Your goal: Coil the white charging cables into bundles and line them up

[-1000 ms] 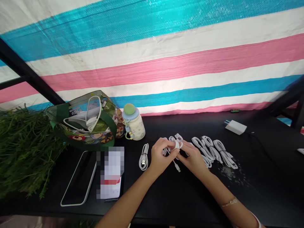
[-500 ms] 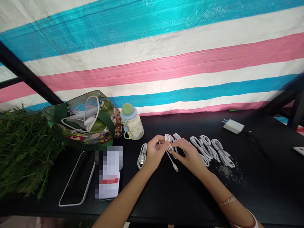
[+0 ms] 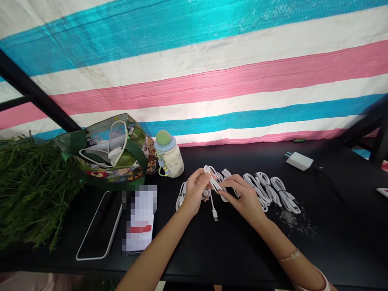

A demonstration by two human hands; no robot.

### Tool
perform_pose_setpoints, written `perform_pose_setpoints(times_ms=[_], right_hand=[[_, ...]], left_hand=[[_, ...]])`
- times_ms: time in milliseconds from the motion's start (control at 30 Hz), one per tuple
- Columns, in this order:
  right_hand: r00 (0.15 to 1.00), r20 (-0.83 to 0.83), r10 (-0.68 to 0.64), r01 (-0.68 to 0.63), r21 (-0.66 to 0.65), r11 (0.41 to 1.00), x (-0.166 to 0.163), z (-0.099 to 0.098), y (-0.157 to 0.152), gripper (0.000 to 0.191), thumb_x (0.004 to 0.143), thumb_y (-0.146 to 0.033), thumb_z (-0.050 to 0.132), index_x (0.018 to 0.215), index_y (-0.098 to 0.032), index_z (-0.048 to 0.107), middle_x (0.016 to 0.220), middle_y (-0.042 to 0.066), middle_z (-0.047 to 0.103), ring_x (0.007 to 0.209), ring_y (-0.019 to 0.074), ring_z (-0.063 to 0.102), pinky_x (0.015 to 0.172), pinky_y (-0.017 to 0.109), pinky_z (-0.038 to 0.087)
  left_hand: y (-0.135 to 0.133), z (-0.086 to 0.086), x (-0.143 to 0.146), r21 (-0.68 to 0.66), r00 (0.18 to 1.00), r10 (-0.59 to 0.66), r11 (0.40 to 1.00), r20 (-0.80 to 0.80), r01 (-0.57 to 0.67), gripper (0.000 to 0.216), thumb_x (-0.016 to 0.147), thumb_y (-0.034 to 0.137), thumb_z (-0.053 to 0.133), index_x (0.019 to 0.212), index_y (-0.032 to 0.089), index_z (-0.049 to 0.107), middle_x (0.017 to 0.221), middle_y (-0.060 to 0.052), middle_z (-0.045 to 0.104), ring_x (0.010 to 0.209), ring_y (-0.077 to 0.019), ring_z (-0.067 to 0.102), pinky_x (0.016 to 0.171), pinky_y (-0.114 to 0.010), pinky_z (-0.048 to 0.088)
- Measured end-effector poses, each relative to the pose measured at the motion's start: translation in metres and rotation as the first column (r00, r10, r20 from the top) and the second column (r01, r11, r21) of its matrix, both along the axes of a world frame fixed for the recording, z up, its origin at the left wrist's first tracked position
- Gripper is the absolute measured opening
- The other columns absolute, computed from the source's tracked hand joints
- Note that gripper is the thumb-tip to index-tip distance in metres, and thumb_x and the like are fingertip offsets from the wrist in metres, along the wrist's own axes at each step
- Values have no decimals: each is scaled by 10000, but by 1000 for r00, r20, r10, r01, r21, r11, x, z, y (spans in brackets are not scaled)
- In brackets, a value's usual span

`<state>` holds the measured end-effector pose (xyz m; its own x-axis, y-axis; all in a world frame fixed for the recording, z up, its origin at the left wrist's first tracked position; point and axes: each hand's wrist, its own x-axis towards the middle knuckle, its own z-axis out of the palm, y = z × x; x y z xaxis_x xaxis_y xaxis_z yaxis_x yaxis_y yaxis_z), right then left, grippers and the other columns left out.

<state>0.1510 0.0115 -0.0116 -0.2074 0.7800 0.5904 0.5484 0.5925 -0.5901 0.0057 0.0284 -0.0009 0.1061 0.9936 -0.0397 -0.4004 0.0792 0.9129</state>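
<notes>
The left hand (image 3: 194,191) is pinching a looped white USB cable (image 3: 211,177) above the black table (image 3: 212,250), the right hand (image 3: 244,197) is gripping its strands alongside, and the dangling connector (image 3: 214,215) seems to call for gathering in.

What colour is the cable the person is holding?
The cable is white, seen best in the head view.

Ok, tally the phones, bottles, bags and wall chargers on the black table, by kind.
Smartphones: 2 (dark-screened phone in a white case, phone with a blurred screen)
Bottles: 1 (cream bottle with a round green lid)
Bags: 1 (clear cartoon-print bag with green trim)
Wall chargers: 1 (white plug charger)
Total: 5
</notes>
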Motion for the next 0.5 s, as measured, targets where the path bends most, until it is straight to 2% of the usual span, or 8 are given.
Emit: perform_pose_setpoints(times_ms=[200,333,500], right_hand=[[998,-56,0,-2,-40,999,1,1,-1,218,879,-391,555,798,-229,676,592,10,614,587,176,619,584,298,532],[994,-107,-30,17,-115,993,0,0,-1,209,860,-380,570,760,-224,666,640,23,671,615,181,654,620,303,548],[951,-309,-15,-73,-271,960,-1,-1,1,250,821,-438,596,767,-203,657,688,39,707,573,163,661,574,282,552]], left_hand=[[5,7,-4,-115,988,76,991,136,-61,510,481,572,810,666,171,555,627,49,508,569,-70,494,498,-178,443],[9,11,-8,-222,970,131,971,203,-85,478,492,502,836,687,172,550,634,53,507,571,-73,508,479,-173,439],[9,8,-7,-291,962,119,956,244,-45,420,564,471,825,721,180,566,613,51,516,576,-83,528,506,-183,451]])
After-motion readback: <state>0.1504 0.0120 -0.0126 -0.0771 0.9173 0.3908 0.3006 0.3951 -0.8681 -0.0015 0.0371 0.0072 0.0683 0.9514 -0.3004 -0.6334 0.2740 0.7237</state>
